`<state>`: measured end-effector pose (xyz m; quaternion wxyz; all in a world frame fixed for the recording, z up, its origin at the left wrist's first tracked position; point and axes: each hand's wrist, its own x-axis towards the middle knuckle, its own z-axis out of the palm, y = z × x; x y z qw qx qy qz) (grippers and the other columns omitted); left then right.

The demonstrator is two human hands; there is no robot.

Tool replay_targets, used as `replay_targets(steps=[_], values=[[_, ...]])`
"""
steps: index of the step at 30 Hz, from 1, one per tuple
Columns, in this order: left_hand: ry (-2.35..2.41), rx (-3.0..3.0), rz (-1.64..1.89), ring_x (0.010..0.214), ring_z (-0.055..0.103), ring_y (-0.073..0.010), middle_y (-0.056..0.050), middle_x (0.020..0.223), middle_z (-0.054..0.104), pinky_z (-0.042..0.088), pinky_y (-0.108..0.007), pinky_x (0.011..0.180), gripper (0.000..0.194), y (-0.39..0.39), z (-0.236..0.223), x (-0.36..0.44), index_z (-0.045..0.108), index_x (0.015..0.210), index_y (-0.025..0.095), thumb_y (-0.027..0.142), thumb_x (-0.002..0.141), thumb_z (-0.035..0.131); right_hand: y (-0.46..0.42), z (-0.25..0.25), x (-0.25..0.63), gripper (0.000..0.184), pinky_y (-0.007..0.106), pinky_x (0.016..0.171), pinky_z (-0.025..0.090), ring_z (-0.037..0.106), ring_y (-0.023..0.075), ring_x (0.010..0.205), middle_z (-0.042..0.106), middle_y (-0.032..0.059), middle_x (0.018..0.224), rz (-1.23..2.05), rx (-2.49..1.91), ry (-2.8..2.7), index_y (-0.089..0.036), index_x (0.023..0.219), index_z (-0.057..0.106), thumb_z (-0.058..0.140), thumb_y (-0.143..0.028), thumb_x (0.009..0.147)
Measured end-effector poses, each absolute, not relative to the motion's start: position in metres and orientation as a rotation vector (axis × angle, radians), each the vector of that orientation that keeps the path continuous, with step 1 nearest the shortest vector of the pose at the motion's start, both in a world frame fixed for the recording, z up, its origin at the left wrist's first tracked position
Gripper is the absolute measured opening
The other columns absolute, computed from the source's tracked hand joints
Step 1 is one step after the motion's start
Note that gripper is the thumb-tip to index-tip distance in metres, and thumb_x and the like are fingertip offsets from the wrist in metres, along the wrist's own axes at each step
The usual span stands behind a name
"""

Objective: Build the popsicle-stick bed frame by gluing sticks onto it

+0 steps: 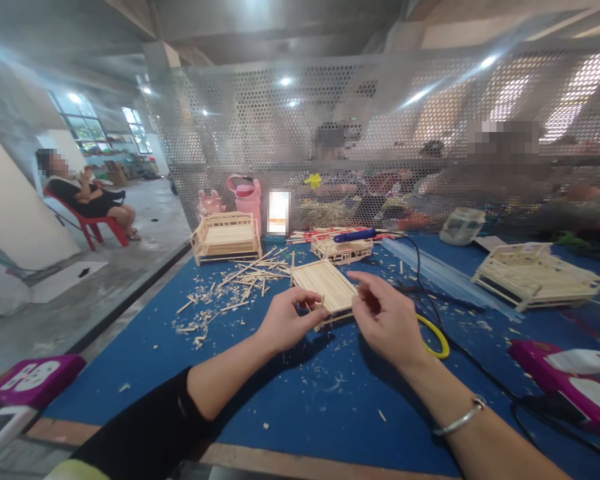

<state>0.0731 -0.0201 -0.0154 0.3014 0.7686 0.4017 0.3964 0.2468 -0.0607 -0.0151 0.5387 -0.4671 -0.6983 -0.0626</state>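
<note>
A small platform of side-by-side wooden sticks (325,283), like a miniature bed, stands on the blue tabletop between my hands. My left hand (293,317) is at its near-left corner, thumb and fingers pinching a short wooden stick (323,301) that points upward. On the other side my right hand (387,317) has curled fingers at the platform's right edge. Its fingertips are partly hidden, so what they pinch is unclear. Just behind, a blue-handled tool (354,235) with a black cord lies across another small stick frame (343,251).
Loose sticks and shavings (250,280) litter the left. Finished-looking stick models stand at back left (227,237) and right (540,277). A yellow ring (437,339), a glass jar (463,225), a lit phone (279,212) and purple power strips (555,383) surround the work. A perforated screen (260,133) rises behind.
</note>
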Motion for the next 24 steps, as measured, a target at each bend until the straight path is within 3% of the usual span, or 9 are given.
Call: replay_targets(steps=[4, 12, 19, 24], values=[[1.096, 2.053, 1.017, 0.062, 0.054, -0.0122, -0.002, 0.069, 0.066, 0.043, -0.024, 0.061, 0.008, -0.02, -0.017, 0.075, 0.068, 0.069, 0.015, 0.022, 0.073, 0.066, -0.061, -0.012, 0.249, 0.026, 0.024, 0.051, 0.044, 0.048, 0.0113, 0.05, 0.054, -0.002, 0.067, -0.193, -1.136, -1.512, -0.019, 0.103, 0.058, 0.047, -0.014, 0.081], [1.124, 2.031, 1.006, 0.058, 0.054, -0.0113, -0.001, 0.064, 0.065, 0.041, -0.022, 0.058, 0.009, -0.021, -0.017, 0.076, 0.069, 0.067, 0.015, 0.02, 0.073, 0.066, -0.06, -0.012, 0.249, 0.022, 0.024, 0.051, 0.045, 0.049, 0.0114, 0.051, 0.054, -0.0018, 0.066, -0.23, -1.12, -1.562, -0.018, 0.101, 0.06, 0.048, -0.016, 0.082], [1.127, 2.027, 1.004, 0.057, 0.053, -0.011, 0.0, 0.063, 0.065, 0.041, -0.022, 0.057, 0.009, -0.022, -0.016, 0.076, 0.069, 0.068, 0.015, 0.021, 0.074, 0.065, -0.059, -0.019, 0.241, 0.028, 0.027, 0.067, 0.05, 0.063, 0.0156, 0.075, 0.065, 0.0055, 0.083, -0.073, -1.054, -1.867, -0.019, 0.1, 0.067, 0.043, -0.015, 0.087], [1.125, 2.024, 1.007, 0.057, 0.053, -0.011, 0.0, 0.063, 0.064, 0.041, -0.022, 0.057, 0.009, -0.021, -0.017, 0.075, 0.069, 0.069, 0.015, 0.021, 0.074, 0.065, -0.058, -0.023, 0.239, 0.032, 0.028, 0.066, 0.05, 0.064, 0.0169, 0.076, 0.066, 0.0068, 0.084, -0.001, -1.088, -1.905, -0.019, 0.103, 0.068, 0.041, -0.014, 0.087]])
